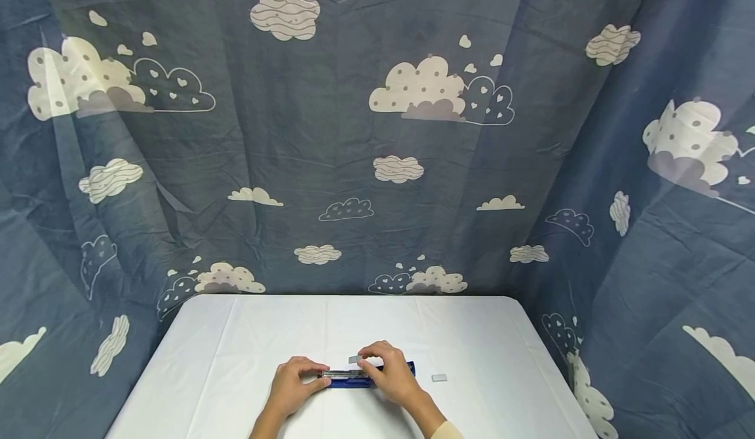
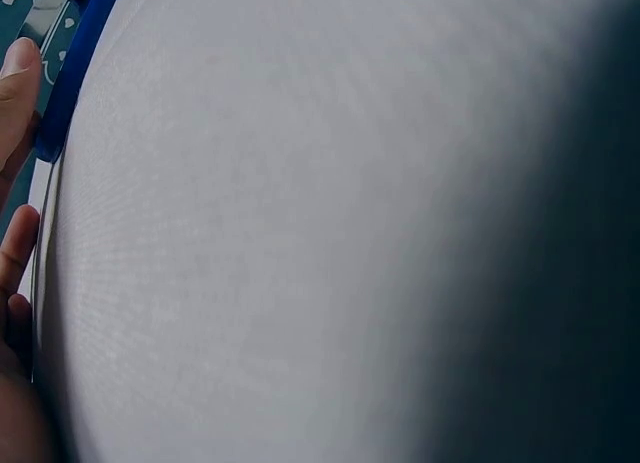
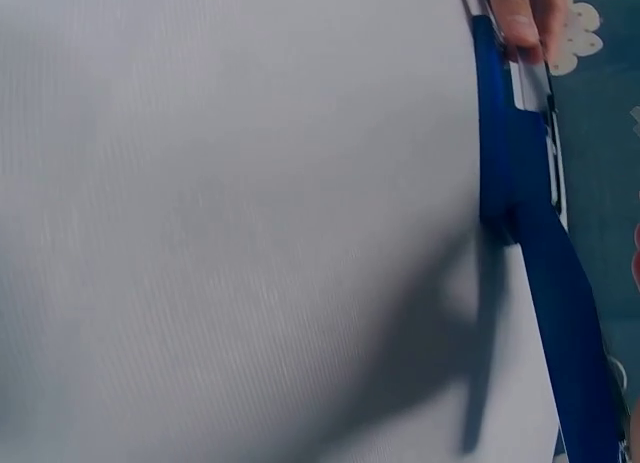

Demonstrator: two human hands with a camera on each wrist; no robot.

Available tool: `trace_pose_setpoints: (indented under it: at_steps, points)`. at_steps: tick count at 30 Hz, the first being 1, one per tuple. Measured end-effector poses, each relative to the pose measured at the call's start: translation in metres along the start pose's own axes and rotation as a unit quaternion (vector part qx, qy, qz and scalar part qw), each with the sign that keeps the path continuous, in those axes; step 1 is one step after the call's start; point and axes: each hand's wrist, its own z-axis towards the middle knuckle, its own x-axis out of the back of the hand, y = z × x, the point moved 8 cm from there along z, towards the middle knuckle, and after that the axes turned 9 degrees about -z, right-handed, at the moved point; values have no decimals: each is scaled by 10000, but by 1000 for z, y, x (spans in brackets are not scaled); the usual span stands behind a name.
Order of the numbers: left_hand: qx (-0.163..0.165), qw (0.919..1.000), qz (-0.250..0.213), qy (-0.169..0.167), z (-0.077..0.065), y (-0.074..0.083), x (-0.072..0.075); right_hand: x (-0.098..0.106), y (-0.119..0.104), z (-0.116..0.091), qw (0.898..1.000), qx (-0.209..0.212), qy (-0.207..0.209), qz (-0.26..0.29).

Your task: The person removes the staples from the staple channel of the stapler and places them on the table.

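A blue stapler point(image 1: 349, 383) lies opened out on the white table, its metal staple channel exposed. My left hand point(image 1: 291, 386) grips the stapler's left end between thumb and fingers. Above the channel, my right hand point(image 1: 394, 375) pinches a small grey strip of staples point(image 1: 354, 359); that hand covers part of the stapler's right half. The left wrist view shows the stapler's blue end point(image 2: 68, 93) beside the left thumb. In the right wrist view the blue body point(image 3: 510, 153) and the raised blue arm point(image 3: 570, 333) appear, while the right hand is mostly out of frame.
A second grey staple strip point(image 1: 439, 378) lies on the table right of the stapler. The white tabletop point(image 1: 265, 324) reaches back to a dark blue curtain point(image 1: 354, 131) with cloud prints, which hangs behind and along both sides.
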Motion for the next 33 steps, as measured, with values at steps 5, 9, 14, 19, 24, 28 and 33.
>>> trace_pose_setpoints:
  at_steps: [5,9,14,19,24,28,33]
  points:
    - [-30,10000,-51,34,-1,0,0,12,4,-1,9999,-11,84,82]
    - [-65,9999,-38,74,0,0,-1,21,9,-3,9998,-74,125,140]
    - [-31,10000,-40,51,0,-1,-2,32,15,-7,9995,-117,216,190]
    - [-52,9999,-91,49,0,-1,-1,45,21,-11,9991,-213,338,164]
    - [-60,10000,-58,36,0,-2,-1,56,28,-14,9985,-318,422,119]
    - [-36,10000,-74,13,0,-3,-1,63,34,-18,9982,-368,459,98]
    - [-47,10000,-41,17,0,-4,-2,73,42,-23,9975,-458,531,58]
